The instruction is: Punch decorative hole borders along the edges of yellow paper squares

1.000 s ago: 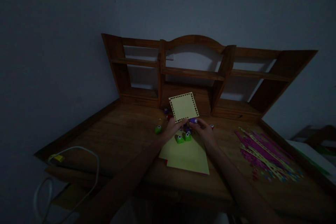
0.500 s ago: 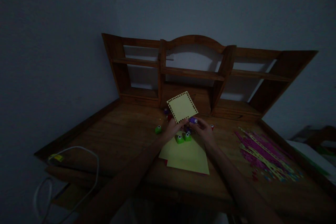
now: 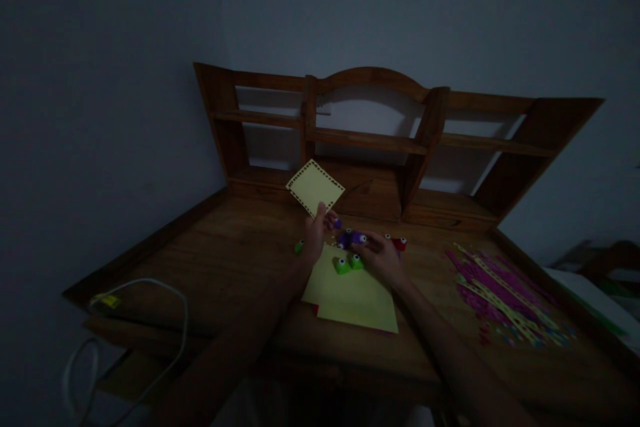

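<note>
Over my remote feed I see a pale-yellow square paper card [image 3: 316,187] bordered with dark dots; green plastic pieces [image 3: 342,268], purple plastic pieces [image 3: 356,237] and a red plastic piece [image 3: 399,245] bearing white, dark-centred eyes; magenta paper strips [image 3: 495,285] among yellow, dark-spotted paper strips [image 3: 487,292].

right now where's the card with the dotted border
In the head view, the left hand holds the card before the wooden shelf, left of the right hand.
</note>
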